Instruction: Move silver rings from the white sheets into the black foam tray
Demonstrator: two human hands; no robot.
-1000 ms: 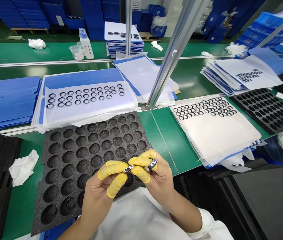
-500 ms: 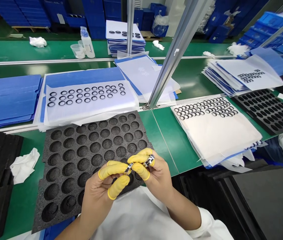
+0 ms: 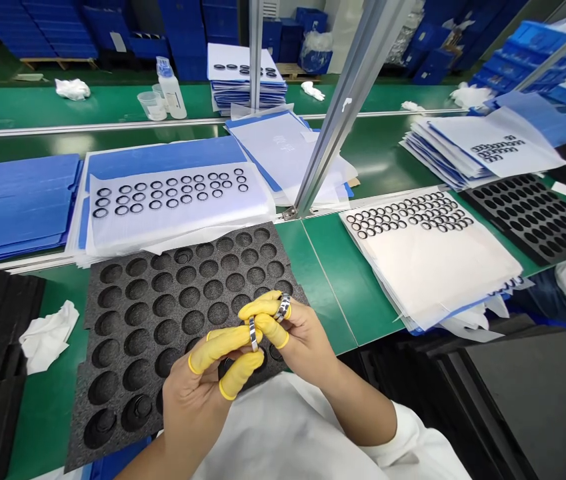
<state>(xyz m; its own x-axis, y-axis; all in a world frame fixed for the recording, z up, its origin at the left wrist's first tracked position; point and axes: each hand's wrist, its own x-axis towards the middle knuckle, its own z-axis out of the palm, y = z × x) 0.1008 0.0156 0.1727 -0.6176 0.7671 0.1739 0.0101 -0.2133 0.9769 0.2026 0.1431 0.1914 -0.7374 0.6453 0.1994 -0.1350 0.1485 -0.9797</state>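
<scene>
Remotely, I see the left hand (image 3: pixel 197 393) pinching one silver ring (image 3: pixel 253 335), the right hand (image 3: pixel 309 341) clamped on a second ring (image 3: pixel 284 307), above a foam tray (image 3: pixel 177 313) on the green table (image 3: pixel 343 267); blue crates (image 3: pixel 53 27) stand beyond.

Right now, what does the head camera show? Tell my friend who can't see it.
A left hand and right hand in yellow finger covers hold two small shiny rings over a dark tray with round pockets. Behind the tray, dark rings lie in rows on white paper.
</scene>
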